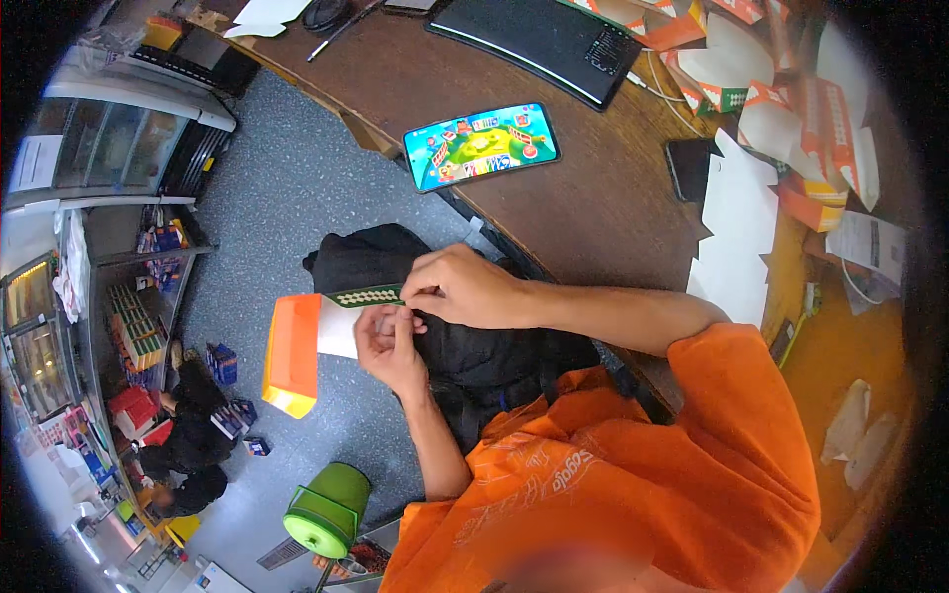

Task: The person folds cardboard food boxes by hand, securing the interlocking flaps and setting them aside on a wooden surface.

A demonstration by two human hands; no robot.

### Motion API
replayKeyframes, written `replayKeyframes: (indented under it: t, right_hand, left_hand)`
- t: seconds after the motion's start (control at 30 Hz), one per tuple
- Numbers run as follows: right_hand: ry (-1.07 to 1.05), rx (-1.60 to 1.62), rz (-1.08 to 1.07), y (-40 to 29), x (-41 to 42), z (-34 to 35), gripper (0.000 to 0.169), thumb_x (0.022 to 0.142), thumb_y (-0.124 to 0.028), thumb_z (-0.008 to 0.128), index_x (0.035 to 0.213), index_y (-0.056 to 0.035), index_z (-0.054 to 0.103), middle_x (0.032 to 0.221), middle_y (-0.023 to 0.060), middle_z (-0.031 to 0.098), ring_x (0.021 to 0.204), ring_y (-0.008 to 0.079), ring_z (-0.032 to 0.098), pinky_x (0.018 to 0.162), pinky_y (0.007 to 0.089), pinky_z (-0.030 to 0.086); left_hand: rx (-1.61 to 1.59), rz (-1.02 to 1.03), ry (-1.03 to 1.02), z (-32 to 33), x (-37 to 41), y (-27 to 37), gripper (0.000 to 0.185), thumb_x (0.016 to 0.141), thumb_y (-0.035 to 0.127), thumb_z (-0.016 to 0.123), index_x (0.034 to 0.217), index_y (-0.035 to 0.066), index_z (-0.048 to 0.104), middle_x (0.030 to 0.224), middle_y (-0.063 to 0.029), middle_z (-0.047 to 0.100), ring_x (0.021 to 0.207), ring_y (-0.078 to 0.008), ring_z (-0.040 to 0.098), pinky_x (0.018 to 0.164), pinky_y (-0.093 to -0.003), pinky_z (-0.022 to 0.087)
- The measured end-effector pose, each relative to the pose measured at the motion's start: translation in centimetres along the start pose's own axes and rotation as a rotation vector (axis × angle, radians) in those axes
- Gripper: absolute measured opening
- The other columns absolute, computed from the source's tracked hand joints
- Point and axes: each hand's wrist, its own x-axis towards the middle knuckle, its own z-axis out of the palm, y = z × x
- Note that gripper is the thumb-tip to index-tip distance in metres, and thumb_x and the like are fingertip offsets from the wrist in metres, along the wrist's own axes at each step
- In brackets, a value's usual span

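Note:
A folded paper carton [293, 352] in orange and yellow, with a white inner face, is held over my lap. Along its upper edge runs a green strip with a pale pattern [368, 296]. My right hand [463, 287] pinches the end of that strip between thumb and fingers. Just below, my left hand [389, 342] has its thumb up at the same end, its curled fingers against the white panel. My fingers hide the exact grip. Black trousers [474, 370] lie beneath both hands.
On the brown table [593, 222] lie a lit smartphone [482, 147] showing a card game, a flat black device [534, 44], a dark phone [688, 170], white cut sheets [738, 222] and several cartons [719, 67]. A lidded green bucket [326, 508] stands nearby. Another person [189, 437] is by the shelves.

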Motion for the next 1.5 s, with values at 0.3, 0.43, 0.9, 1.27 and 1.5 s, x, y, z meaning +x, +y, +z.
replayKeyframes:
  t: [0.3,0.43,0.9,1.27,1.5]
  right_hand:
    - [-0.033,-0.118,-0.155,0.6,-0.7,1.4,0.014,0.084,-0.002,0.059,0.093,0.0020,0.068,0.092,0.0141,0.059,0.082,0.0302,0.061,0.073,0.0374,0.049]
    - [0.000,-0.081,-0.207,0.5,-0.6,1.2,0.019,0.083,-0.007,0.063,0.100,0.0011,0.066,0.096,0.0142,0.057,0.085,0.0295,0.060,0.073,0.0369,0.048]
    - [0.028,-0.240,-0.426,-2.5,-2.1,3.3,0.062,0.080,-0.009,0.065,0.138,-0.0076,0.045,0.116,0.0157,0.055,0.091,0.0297,0.061,0.071,0.0359,0.055]
    - [0.054,-0.166,-0.343,-1.8,-2.1,2.5,0.043,0.081,-0.001,0.062,0.124,-0.0031,0.056,0.093,0.0117,0.055,0.084,0.0269,0.060,0.068,0.0348,0.052]
    - [0.081,0.427,0.071,-1.7,-1.1,2.0,0.014,0.084,-0.012,0.071,0.088,0.0004,0.066,0.081,0.0046,0.060,0.069,0.0083,0.058,0.056,0.0244,0.046]
  left_hand:
    - [-0.008,0.032,-0.029,-0.5,-0.2,-0.6,0.025,0.092,0.007,0.062,0.113,-0.004,0.054,0.083,-0.0085,0.064,0.066,-0.0106,0.059,0.057,-0.0224,0.048]
    - [0.004,0.084,0.060,-0.4,-0.2,0.7,0.050,0.090,0.000,0.057,0.135,-0.002,0.035,0.084,-0.0107,0.063,0.064,-0.0127,0.060,0.051,-0.0234,0.047]
    - [-1.135,-0.099,0.033,-3.1,0.6,10.7,0.013,0.095,0.015,0.047,0.101,0.009,0.057,0.081,-0.0031,0.059,0.066,-0.0098,0.055,0.067,-0.0283,0.050]
    - [-0.006,0.163,0.025,-0.9,-2.4,7.0,0.011,0.083,-0.001,0.063,0.091,0.000,0.057,0.086,-0.0116,0.065,0.069,-0.0156,0.061,0.066,-0.0264,0.048]
    - [0.656,0.423,0.127,-2.5,-1.0,6.8,0.007,0.087,-0.002,0.063,0.093,-0.004,0.065,0.083,-0.0119,0.067,0.070,-0.0154,0.063,0.063,-0.0263,0.049]
